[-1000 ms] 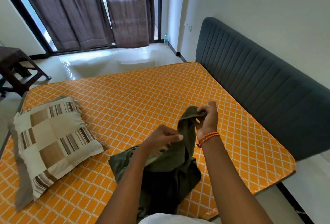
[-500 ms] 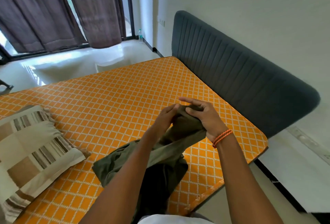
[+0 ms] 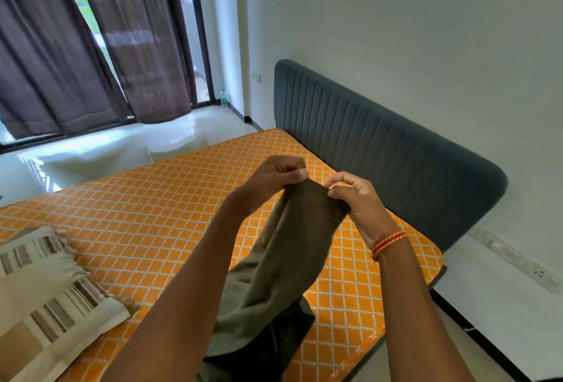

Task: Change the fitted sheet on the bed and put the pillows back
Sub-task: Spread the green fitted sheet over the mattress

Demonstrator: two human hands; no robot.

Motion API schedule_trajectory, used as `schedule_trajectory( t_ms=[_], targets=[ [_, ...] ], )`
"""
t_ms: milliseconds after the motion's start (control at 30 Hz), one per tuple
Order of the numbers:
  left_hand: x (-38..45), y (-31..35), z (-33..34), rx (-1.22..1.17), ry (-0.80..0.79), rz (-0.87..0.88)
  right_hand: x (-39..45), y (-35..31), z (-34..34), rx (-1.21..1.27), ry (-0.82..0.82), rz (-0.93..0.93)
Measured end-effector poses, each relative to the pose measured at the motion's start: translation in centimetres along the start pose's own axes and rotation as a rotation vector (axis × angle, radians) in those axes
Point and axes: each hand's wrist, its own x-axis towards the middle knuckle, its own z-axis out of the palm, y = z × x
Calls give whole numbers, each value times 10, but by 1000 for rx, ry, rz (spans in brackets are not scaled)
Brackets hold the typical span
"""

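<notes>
**Both hands pinch the top edge of the olive sheet**

Pinching with curled fingers, the left hand (image 3: 274, 176) and the right hand (image 3: 356, 199) each grip an upper corner of the olive-green fitted sheet (image 3: 283, 263), lifted above the bare orange mattress (image 3: 158, 199). Its long axis runs from the hands down toward the person, where the bundled rest lies on the mattress's near edge. Plain, matte cloth, darker in the lower folds; no label or writing is readable. A striped pillow (image 3: 45, 299) lies at left.
</notes>
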Motion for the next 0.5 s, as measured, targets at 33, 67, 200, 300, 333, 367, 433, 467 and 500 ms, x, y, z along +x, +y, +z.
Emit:
schedule_trajectory(
  t_ms=[33, 67, 200, 300, 333, 367, 433, 467, 500],
  targets=[
    [5, 7, 0, 83, -1, 39, 5, -3, 3, -113, 48, -65],
    [9, 11, 2, 157, 3, 66, 10, -6, 8, -219, 98, -146],
    [18, 7, 11, 354, 77, 138, 11, -23, 42, -311, 394, -344],
    [19, -5, 19, 383, 150, 152, 10, -24, 67, -276, 545, -364],
    [18, -8, 23, 393, 158, 147, 12, -21, 71, -263, 558, -352],
    [17, -12, 27, 400, 159, 129, 16, -18, 73, -255, 559, -328],
    [13, -18, 32, 371, 146, 87, 22, -10, 70, -330, 568, -292],
    [9, -22, 33, 339, 139, 71, 21, -8, 66, -393, 568, -294],
    [4, -23, 35, 305, 132, 62, 19, -7, 62, -450, 565, -306]
  ],
)
